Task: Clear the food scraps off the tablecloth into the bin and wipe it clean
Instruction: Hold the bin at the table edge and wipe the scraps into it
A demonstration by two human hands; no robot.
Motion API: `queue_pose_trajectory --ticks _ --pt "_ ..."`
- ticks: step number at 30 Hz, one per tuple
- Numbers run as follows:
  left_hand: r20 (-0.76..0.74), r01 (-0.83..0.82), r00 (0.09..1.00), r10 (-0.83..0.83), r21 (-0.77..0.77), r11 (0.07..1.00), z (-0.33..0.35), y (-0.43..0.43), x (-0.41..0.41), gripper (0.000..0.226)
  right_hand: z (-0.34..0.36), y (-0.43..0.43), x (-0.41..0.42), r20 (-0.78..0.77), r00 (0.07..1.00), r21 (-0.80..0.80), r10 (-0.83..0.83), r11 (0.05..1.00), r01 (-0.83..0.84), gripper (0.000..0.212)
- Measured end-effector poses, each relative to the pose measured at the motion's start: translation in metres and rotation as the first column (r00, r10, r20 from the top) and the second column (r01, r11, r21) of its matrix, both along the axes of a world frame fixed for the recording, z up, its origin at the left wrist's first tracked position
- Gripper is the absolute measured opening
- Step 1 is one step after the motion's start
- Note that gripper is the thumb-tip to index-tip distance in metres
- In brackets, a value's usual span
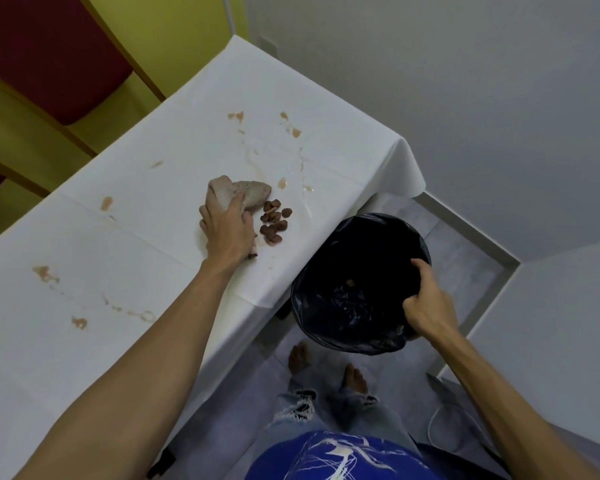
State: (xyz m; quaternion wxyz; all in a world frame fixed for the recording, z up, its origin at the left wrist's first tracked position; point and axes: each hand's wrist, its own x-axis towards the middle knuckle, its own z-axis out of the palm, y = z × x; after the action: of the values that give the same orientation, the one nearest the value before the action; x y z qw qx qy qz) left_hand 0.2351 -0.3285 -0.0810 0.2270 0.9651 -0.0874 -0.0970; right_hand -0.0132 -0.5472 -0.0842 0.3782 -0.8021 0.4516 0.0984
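A white tablecloth (pixel 125 258) covers the table and carries brown stains and wet smears. A small heap of brown food scraps (pixel 273 220) lies close to the table's right edge. My left hand (pixel 227 231) presses a crumpled beige cloth (pixel 238 195) onto the tablecloth, just left of the scraps. A bin lined with a black bag (pixel 347 258) is held below the table edge, to the right of the scraps. My right hand (pixel 425 301) grips the bin's near right rim. A few scraps lie inside the bag.
Brown stains (pixel 45 273) dot the tablecloth from the near left to the far corner (pixel 293 131). A chair with a red seat (pixel 56 57) stands beyond the table. White walls close in on the right. My bare feet (pixel 326 367) stand on the grey floor.
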Motion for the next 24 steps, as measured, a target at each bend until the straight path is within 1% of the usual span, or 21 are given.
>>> queue_pose_trajectory --ticks 4,11,16,19,21,24 --pt "0.048 0.080 0.996 -0.080 0.002 0.997 -0.005 -0.011 -0.010 0.047 0.002 -0.002 0.000 0.011 1.000 -0.009 0.003 1.000 -0.003 0.078" --pt "0.050 0.113 0.993 -0.110 -0.044 0.993 -0.011 -0.032 -0.035 0.047 0.007 -0.004 0.001 0.041 0.999 -0.003 0.025 1.000 -0.025 0.078" --pt "0.066 0.120 0.991 -0.117 -0.046 0.992 -0.011 -0.042 -0.051 0.047 0.008 -0.006 0.001 0.040 0.998 -0.014 0.042 0.999 -0.041 0.079" --pt "0.061 0.144 0.988 -0.141 -0.061 0.988 -0.010 -0.053 -0.075 0.046 0.008 -0.006 0.000 0.041 0.998 0.003 0.037 0.999 -0.037 0.080" --pt "0.046 0.181 0.983 -0.177 -0.116 0.977 -0.009 -0.064 -0.103 0.046 0.008 -0.006 0.000 0.046 0.998 0.010 0.031 0.999 -0.032 0.079" --pt "-0.001 0.211 0.976 -0.219 -0.258 0.943 -0.006 -0.074 -0.135 0.044 0.008 -0.006 -0.003 0.040 0.999 0.004 0.026 1.000 -0.026 0.079"
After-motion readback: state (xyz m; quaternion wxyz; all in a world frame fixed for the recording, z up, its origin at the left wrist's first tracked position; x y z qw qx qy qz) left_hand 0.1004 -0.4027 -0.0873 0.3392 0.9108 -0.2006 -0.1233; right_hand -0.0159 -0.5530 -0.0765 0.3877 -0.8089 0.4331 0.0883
